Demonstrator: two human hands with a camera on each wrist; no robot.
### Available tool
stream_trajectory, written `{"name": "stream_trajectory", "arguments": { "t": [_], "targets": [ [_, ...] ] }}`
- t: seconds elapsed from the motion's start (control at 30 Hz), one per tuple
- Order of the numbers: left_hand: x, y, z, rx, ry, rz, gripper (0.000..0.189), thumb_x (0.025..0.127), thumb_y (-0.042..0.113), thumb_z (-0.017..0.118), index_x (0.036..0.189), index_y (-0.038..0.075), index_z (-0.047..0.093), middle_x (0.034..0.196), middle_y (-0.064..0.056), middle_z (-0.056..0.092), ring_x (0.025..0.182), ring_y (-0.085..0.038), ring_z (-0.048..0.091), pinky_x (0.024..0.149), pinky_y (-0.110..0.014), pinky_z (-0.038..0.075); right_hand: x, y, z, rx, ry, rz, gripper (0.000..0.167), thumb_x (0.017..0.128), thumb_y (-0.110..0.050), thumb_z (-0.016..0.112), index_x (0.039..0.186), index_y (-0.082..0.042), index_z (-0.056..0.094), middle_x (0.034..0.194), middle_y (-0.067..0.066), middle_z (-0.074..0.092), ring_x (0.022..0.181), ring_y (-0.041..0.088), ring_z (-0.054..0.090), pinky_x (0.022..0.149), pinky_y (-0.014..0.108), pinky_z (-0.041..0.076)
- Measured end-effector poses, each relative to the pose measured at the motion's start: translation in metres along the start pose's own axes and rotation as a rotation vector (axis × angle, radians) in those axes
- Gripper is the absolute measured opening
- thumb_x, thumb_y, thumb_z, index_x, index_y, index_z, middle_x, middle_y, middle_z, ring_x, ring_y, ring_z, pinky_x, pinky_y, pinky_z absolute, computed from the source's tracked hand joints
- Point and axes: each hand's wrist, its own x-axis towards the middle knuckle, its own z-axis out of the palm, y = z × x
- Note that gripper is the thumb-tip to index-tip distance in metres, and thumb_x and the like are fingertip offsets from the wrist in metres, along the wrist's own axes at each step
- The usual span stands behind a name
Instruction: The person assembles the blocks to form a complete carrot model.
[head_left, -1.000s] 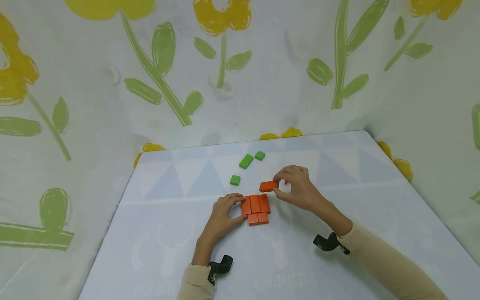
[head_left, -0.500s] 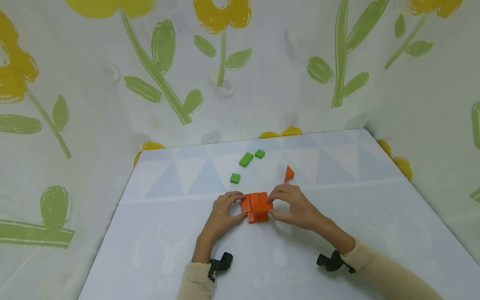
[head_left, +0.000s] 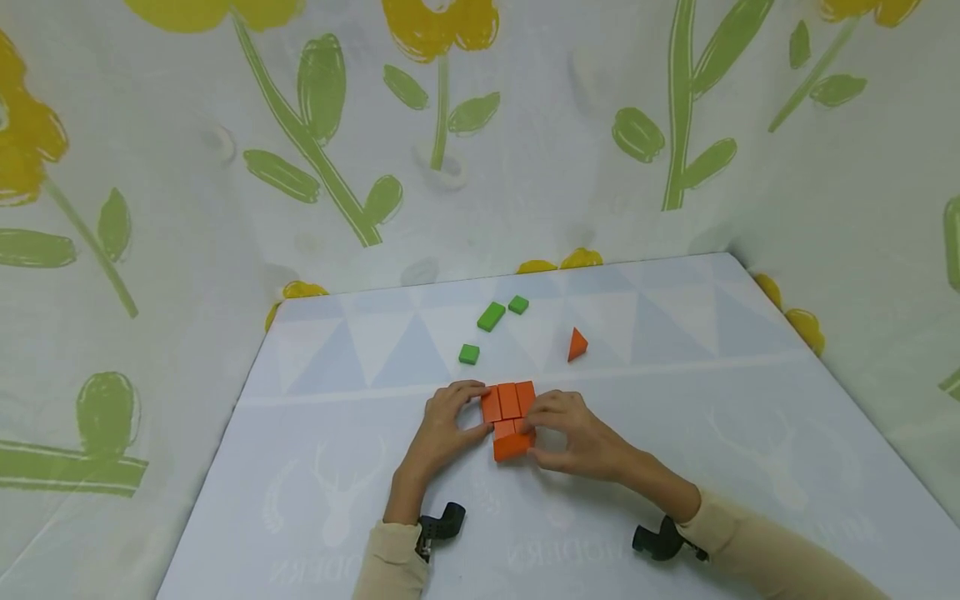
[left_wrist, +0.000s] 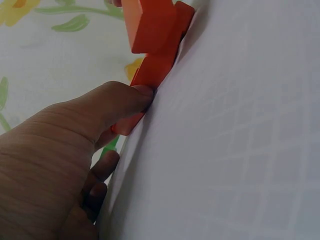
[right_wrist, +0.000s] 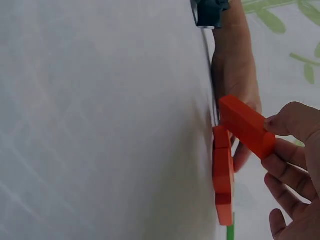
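Observation:
Several orange blocks (head_left: 509, 401) lie flat and side by side on the table, three longer ones behind smaller ones. My left hand (head_left: 442, 429) holds the leftmost long block from the side, thumb at its near edge and fingertips at its far edge. In the left wrist view the thumb (left_wrist: 120, 100) presses on that block. My right hand (head_left: 585, 437) pinches another rectangular orange block (head_left: 512, 447) by its right end, between thumb and fingers. The right wrist view shows this block (right_wrist: 245, 125) tilted and raised above the row; its far end is close to my left hand.
Behind the group lie a small green block (head_left: 469, 354), a longer green block (head_left: 491, 317) and another small green block (head_left: 518, 305). An orange triangular block (head_left: 577, 345) lies at the back right. A flowered curtain (head_left: 540, 167) hangs behind the table.
My right hand has brought the orange block from behind the group, over it, to its near side. The triangular block has come fully into sight. My left hand stays in place.

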Motion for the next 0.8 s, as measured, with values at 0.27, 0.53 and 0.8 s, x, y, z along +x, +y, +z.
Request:
{"name": "stream_trajectory", "arguments": {
  "t": [0.27,0.53,0.8],
  "targets": [
    [0.0005,0.0001,0.0011,-0.003,-0.002,-0.011,0.051,0.087,0.033,0.078,0.135,0.024,0.062,0.141,0.011,0.052,0.131,-0.017,0.043,0.109,-0.046,0.028,-0.006,0.0016,0.0039,-0.039,-0.018,0.029,0.026,0.08,-0.016,0.083,0.103,-0.017,0.072,0.11,-0.008,0.063,0.115,0.017,0.053,0.093,0.047,0.038],
    [0.0017,-0.0009,0.0006,-0.001,0.006,-0.008,0.051,0.086,0.032,0.078,0.134,0.024,0.063,0.14,0.01,0.053,0.131,-0.018,0.044,0.108,-0.045,0.029,-0.0081,0.0048,0.0022,-0.071,-0.053,0.065,0.027,0.081,-0.015,0.082,0.105,-0.019,0.071,0.109,-0.01,0.063,0.116,0.016,0.053,0.092,0.049,0.037],
    [0.0016,-0.0008,0.0005,-0.001,0.007,-0.012,0.051,0.086,0.032,0.078,0.134,0.024,0.063,0.14,0.009,0.054,0.13,-0.018,0.044,0.108,-0.045,0.028,-0.0107,0.0097,0.0055,-0.09,-0.034,0.028,0.026,0.079,-0.014,0.082,0.102,-0.019,0.071,0.106,-0.01,0.063,0.114,0.016,0.054,0.091,0.048,0.036]
  ]
}}
